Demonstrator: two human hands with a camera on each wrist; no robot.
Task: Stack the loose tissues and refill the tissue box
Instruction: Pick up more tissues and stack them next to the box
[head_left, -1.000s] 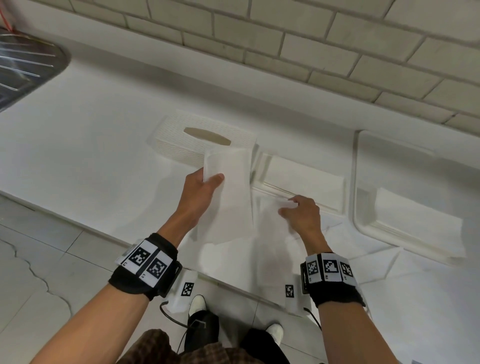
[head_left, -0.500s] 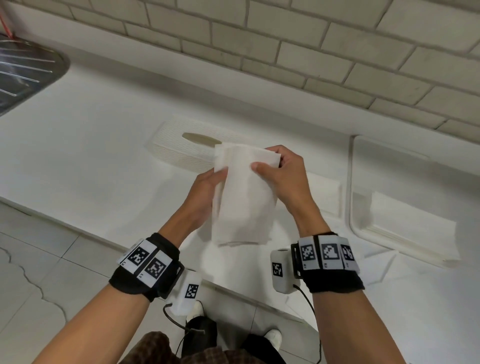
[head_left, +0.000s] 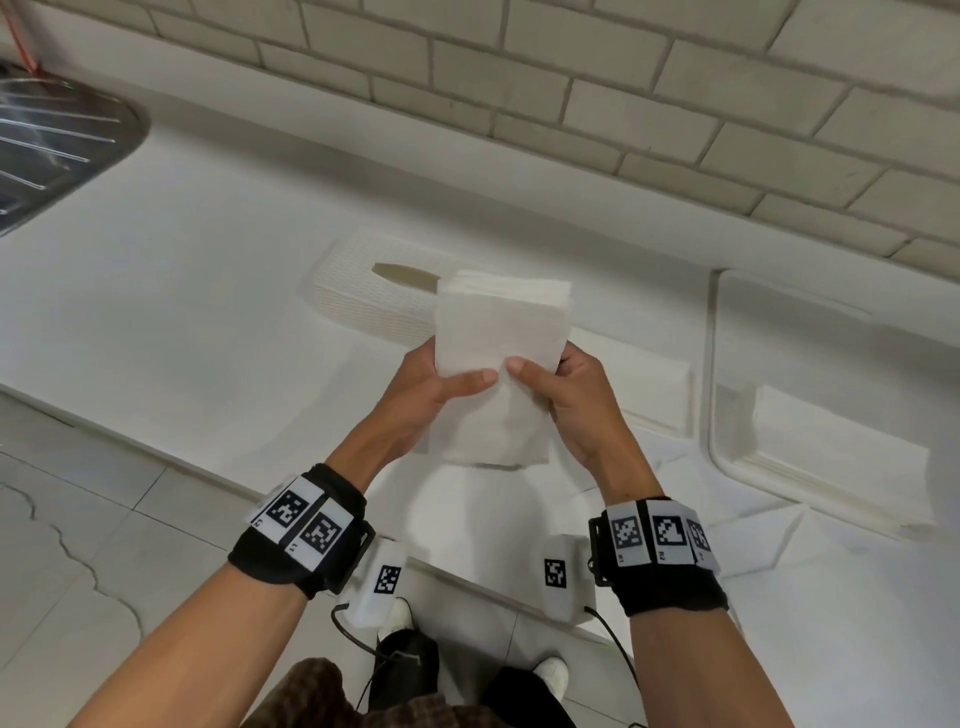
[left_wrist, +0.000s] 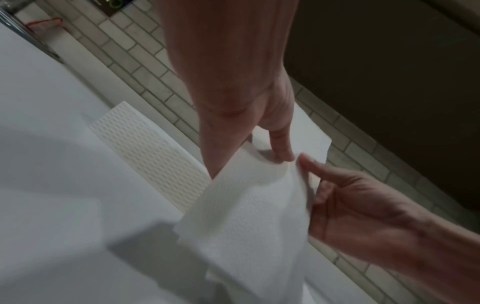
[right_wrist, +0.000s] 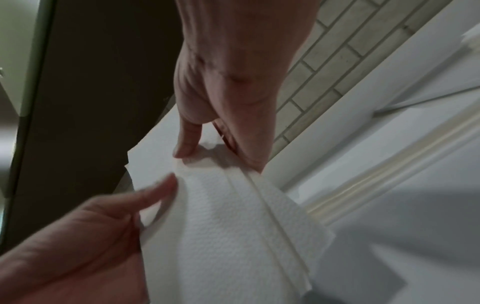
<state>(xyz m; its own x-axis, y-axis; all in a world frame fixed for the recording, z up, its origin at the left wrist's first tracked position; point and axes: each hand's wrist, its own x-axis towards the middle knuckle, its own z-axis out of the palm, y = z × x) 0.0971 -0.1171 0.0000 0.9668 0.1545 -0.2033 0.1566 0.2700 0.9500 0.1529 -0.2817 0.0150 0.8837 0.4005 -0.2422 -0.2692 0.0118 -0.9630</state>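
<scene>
A small stack of white tissues (head_left: 498, 332) (left_wrist: 249, 205) (right_wrist: 233, 216) is held upright above the white counter, in front of me. My left hand (head_left: 441, 389) (left_wrist: 259, 133) grips its left side, thumb across the front. My right hand (head_left: 556, 387) (right_wrist: 207, 135) grips its right side the same way, and the two thumbs almost meet. Behind the stack lies the white textured tissue box cover (head_left: 374, 296) (left_wrist: 150, 156) with its oval slot. The box's white base tray (head_left: 654, 405) sits to the right of my hands, tissues lying in it.
A larger white tray (head_left: 727, 452) holding folded tissues (head_left: 841, 462) lies at the right. Loose tissues (head_left: 769, 540) lie flat near the counter's front edge. A metal sink drainboard (head_left: 57, 150) is at the far left. A brick wall backs the counter.
My right hand left the tissues on the counter and joined the left hand on the stack. Both hands then slid down the stack, which now stands higher.
</scene>
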